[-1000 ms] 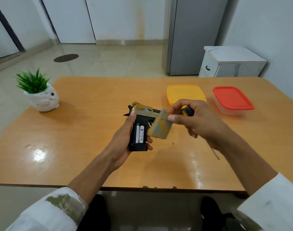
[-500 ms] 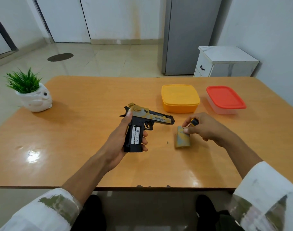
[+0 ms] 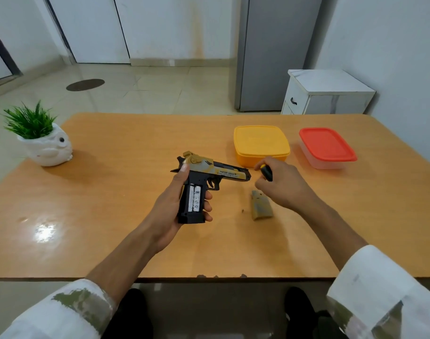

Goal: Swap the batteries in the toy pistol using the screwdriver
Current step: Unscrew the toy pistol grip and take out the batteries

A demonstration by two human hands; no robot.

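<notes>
Two batteries (image 3: 193,198) sit exposed in the pistol (image 3: 216,171) your left hand (image 3: 169,216) grips above the worktop (image 3: 111,192). Your right hand (image 3: 282,187) has let the cover (image 3: 261,208) down beside it and now holds only the screwdriver (image 3: 266,172), so the cells can come out.

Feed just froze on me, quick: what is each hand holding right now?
Left hand: grips the toy pistol by its grip, batteries exposed.
Right hand: holds the screwdriver by its handle.
</notes>
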